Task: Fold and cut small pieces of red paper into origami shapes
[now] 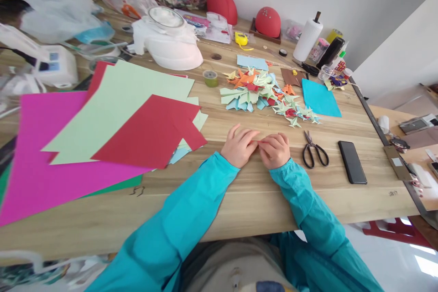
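Note:
My left hand [238,147] and my right hand [274,149] rest side by side on the wooden table [246,200], fingers curled down. Between their fingertips lies a small red piece of folded paper [260,141], pinched by both hands and mostly hidden under them. Both arms wear teal sleeves. A pile of folded paper shapes [265,96] in green, orange, red and blue lies just beyond the hands. Black scissors [314,150] lie right of my right hand.
Large sheets of coloured paper [112,123], pink, pale green and red, cover the table's left. A black phone [352,162] lies right of the scissors, a blue sheet [320,97] behind it. A white appliance [167,41], a paper-towel roll [307,39] and plastic bags crowd the back.

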